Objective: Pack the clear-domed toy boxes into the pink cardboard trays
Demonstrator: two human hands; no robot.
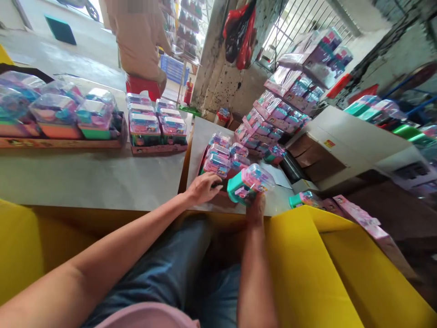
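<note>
My right hand (256, 207) grips a toy box (251, 184) with a teal base and a clear domed lid, tilted in the air above the table's front edge. Just left of it, my left hand (204, 187) is at the front of a pink display tray (201, 169), fingers bent and thumb apart from them. I cannot tell whether it touches the tray. Inside that tray stand several similar clear-lidded boxes (218, 165) in two columns, and its front right part is partly hidden by the raised box.
Filled trays (159, 149) stand on the left table (150, 177). Stacked wrapped trays (269, 114) rise at the back right. Yellow cartons (300, 259) flank my legs. A person (136, 50) is beyond the table. More boxes (303, 199) lie at the right.
</note>
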